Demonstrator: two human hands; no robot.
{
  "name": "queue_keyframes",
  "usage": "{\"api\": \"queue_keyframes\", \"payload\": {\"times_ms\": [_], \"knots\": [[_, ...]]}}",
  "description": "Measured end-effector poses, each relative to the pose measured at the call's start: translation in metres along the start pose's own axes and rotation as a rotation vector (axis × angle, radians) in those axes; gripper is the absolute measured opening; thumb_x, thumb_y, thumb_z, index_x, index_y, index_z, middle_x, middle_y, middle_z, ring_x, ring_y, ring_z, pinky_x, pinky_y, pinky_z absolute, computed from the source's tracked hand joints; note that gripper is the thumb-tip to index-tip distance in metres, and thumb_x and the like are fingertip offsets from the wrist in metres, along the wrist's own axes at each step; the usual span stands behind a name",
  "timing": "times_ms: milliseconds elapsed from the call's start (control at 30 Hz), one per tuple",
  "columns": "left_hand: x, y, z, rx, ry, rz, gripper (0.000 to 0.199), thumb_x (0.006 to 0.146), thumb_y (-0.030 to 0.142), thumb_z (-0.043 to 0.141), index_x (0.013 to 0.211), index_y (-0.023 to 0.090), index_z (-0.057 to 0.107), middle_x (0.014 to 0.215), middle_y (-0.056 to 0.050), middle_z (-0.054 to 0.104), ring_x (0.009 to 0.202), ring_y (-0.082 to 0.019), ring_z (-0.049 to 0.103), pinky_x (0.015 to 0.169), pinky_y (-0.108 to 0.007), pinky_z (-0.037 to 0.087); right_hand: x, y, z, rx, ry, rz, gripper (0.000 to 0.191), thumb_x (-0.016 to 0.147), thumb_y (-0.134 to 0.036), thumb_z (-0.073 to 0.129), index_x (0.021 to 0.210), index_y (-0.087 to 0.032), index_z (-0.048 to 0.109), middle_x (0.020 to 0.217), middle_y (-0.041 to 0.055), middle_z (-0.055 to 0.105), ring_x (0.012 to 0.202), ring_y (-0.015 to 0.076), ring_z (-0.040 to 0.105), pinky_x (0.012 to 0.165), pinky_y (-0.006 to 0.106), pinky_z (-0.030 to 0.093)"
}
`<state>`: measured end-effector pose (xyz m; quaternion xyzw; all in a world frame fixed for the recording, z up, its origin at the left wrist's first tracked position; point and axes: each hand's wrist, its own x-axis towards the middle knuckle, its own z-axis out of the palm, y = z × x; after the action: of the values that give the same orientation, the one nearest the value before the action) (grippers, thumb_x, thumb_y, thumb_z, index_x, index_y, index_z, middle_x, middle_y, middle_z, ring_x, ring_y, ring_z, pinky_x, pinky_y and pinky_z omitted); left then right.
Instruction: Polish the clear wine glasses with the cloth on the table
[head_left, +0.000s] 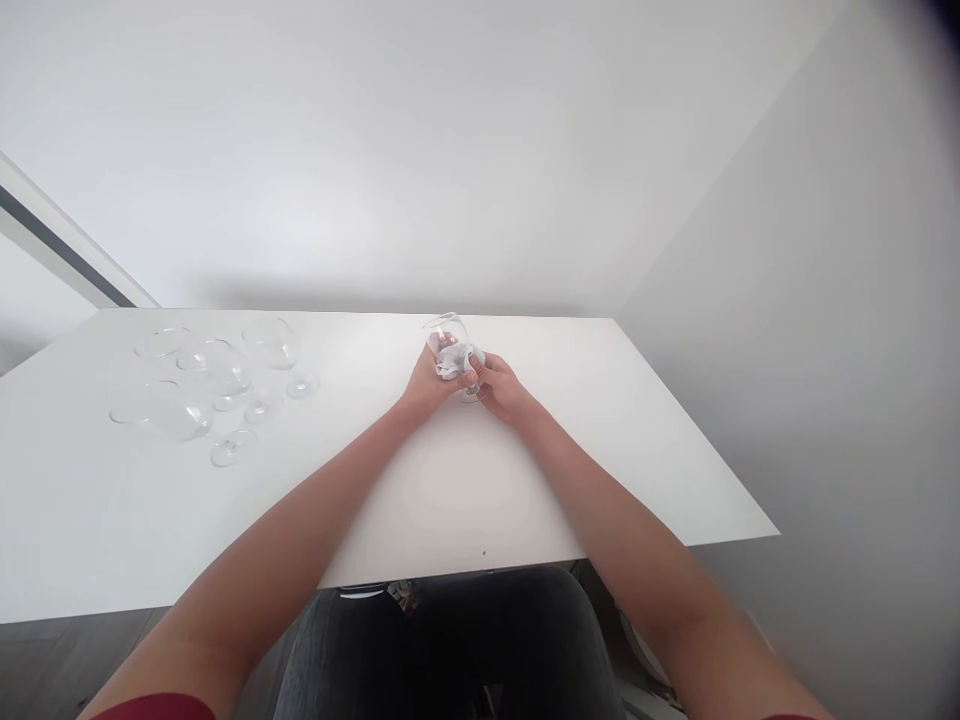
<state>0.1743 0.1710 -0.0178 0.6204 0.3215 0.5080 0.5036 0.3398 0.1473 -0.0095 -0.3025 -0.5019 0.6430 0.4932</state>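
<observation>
A clear stemmed wine glass (448,324) is held between my two hands over the middle of the table, tilted with its bowl up and to the left. My left hand (430,378) is wrapped round the bowl from the left. A crumpled white cloth (453,361) lies against the glass, and the fingers of my right hand (501,386) press it there near the stem. Below the fingers the foot of the glass shows in part. Exactly how the fingers behind the bowl sit is hidden.
On the left of the white table (465,490) stand several clear wine glasses (217,370) close together. A white wall (420,150) rises behind the table, and a grey wall (810,350) is on the right. My legs (480,650) are under the front edge.
</observation>
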Motion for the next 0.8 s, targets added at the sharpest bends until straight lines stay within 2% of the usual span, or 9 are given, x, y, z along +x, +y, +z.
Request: {"api": "queue_keyframes", "payload": {"times_ms": [100,167,300,367,500,567,633,700,800], "knots": [[0.000,0.005,-0.003,-0.191,-0.050,0.057,0.081,0.065,0.065,0.094,0.125,0.022,0.061,0.128,-0.015,0.070,0.113,-0.027,0.068,0.085,-0.034,0.058,0.001,0.003,-0.001,-0.024,-0.032,0.087,0.061,0.072,-0.077,0.085,0.086,-0.019,0.070,0.077,0.0041,0.068,0.070,0.0181,0.061,0.063,0.032,0.050],[0.001,0.007,-0.006,-0.246,-0.028,0.072,0.074,0.074,0.073,0.086,0.123,0.021,0.067,0.142,-0.018,0.064,0.126,-0.031,0.064,0.093,-0.038,0.058,0.001,0.005,0.000,-0.144,-0.016,0.071,0.062,0.075,-0.079,0.081,0.086,-0.019,0.069,0.077,0.0045,0.068,0.070,0.0194,0.061,0.065,0.034,0.052],[0.003,0.008,-0.008,-0.181,0.063,0.100,0.059,0.081,0.071,0.081,0.110,0.020,0.074,0.142,-0.016,0.062,0.128,-0.032,0.064,0.095,-0.038,0.058,-0.002,0.009,0.009,-0.549,0.298,-0.290,0.047,0.077,-0.063,0.086,0.098,-0.024,0.069,0.093,0.0074,0.069,0.087,0.0252,0.059,0.078,0.038,0.051],[0.003,0.008,-0.007,-0.167,0.083,0.103,0.056,0.082,0.069,0.081,0.110,0.022,0.073,0.140,-0.015,0.065,0.126,-0.030,0.065,0.094,-0.037,0.059,-0.003,0.010,0.013,-0.615,0.367,-0.349,0.043,0.077,-0.057,0.088,0.101,-0.027,0.069,0.095,0.0074,0.069,0.089,0.0264,0.057,0.080,0.039,0.051],[0.003,0.008,-0.008,-0.209,0.077,0.041,0.054,0.086,0.068,0.077,0.109,0.020,0.070,0.133,-0.016,0.070,0.119,-0.029,0.069,0.089,-0.038,0.060,-0.002,0.008,0.015,-0.297,0.056,-0.052,0.048,0.083,-0.068,0.079,0.090,-0.022,0.066,0.079,0.0031,0.065,0.073,0.0198,0.057,0.069,0.035,0.051],[0.003,0.006,-0.008,-0.221,0.071,0.043,0.054,0.087,0.067,0.076,0.111,0.019,0.070,0.138,-0.017,0.069,0.122,-0.029,0.068,0.090,-0.038,0.059,0.000,0.007,0.014,-0.222,-0.004,-0.003,0.049,0.082,-0.067,0.079,0.088,-0.020,0.067,0.078,0.0029,0.066,0.071,0.0183,0.058,0.067,0.033,0.051],[0.004,0.002,-0.008,-0.209,0.090,0.052,0.054,0.084,0.062,0.082,0.117,0.021,0.068,0.143,-0.017,0.067,0.125,-0.029,0.067,0.093,-0.038,0.058,0.002,0.008,0.010,-0.322,0.133,-0.111,0.043,0.080,-0.058,0.084,0.093,-0.019,0.071,0.083,0.0021,0.069,0.075,0.0180,0.058,0.070,0.032,0.050],[0.006,-0.002,-0.009,-0.193,0.132,0.043,0.059,0.079,0.056,0.090,0.122,0.023,0.064,0.143,-0.016,0.068,0.126,-0.028,0.067,0.095,-0.038,0.057,0.004,0.009,0.003,-0.403,0.353,-0.262,0.036,0.081,-0.050,0.084,0.099,-0.021,0.073,0.089,0.0014,0.071,0.080,0.0179,0.059,0.075,0.031,0.049],[0.009,-0.006,-0.013,-0.225,0.217,0.052,0.068,0.073,0.051,0.095,0.125,0.026,0.058,0.146,-0.017,0.066,0.127,-0.027,0.068,0.101,-0.040,0.057,0.007,0.009,-0.011,-0.264,0.655,-0.379,0.030,0.086,-0.047,0.078,0.104,-0.024,0.071,0.095,0.0013,0.071,0.084,0.0172,0.059,0.076,0.029,0.050]]}}
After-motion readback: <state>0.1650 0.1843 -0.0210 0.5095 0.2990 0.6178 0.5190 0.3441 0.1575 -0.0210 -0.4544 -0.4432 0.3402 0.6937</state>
